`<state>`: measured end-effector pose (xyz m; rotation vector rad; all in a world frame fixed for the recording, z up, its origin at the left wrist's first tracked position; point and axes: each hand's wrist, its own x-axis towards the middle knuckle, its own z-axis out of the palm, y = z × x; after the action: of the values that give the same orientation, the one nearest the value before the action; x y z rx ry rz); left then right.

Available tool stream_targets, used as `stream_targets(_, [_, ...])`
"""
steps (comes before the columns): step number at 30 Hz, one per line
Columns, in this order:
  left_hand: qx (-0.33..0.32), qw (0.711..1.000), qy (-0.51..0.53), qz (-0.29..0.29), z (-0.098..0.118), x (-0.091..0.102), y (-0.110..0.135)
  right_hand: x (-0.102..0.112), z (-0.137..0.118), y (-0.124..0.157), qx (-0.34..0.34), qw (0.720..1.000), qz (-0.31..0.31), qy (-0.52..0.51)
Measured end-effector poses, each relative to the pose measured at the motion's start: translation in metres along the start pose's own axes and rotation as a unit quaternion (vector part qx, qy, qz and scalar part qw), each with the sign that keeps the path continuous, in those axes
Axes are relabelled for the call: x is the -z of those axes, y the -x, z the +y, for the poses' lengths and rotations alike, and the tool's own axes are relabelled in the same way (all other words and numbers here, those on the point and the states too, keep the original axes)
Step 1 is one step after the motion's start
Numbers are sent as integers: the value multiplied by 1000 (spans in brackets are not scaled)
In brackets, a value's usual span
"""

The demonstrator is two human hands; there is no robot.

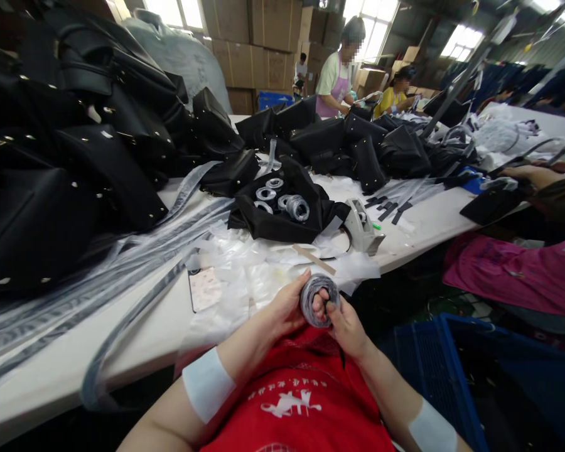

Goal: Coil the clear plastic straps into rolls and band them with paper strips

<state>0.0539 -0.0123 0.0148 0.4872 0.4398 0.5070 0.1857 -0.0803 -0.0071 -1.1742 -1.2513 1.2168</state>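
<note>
Between my hands, in front of the red apron, is a coiled strap (309, 292) that looks wrapped in clear plastic. My left hand (289, 306) grips the coil from its left side, with the fingers partly hidden. My right hand (349, 325) holds its right side, and fingertips show in the hole at its centre. Beyond them on the table, several similar rolled coils (297, 208) rest on a black fabric piece (282, 233). A grey tape dispenser (359, 227) stands to the right of that fabric.
Black bags (136, 125) are heaped at left and along the back. Long plastic-wrapped straps (136, 301) run across the white table (70, 370). A phone (204, 290) lies near plastic bags (245, 263). A blue crate (461, 376) stands at right. Co-workers (334, 81) are behind.
</note>
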Motion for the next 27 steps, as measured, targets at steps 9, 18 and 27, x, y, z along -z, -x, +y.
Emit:
stream_targets(9, [-148,913,-361,122,-5,7,3,47,-50,2,-48,944,-162,282])
stream_targets(18, [-204,837,-472,187,-10,7,6,36,-26,1,-41,957,-131,255])
stream_targets(27, [-236,872,-350,249,-30,17,4,25,-15,8,-43,977,13,208])
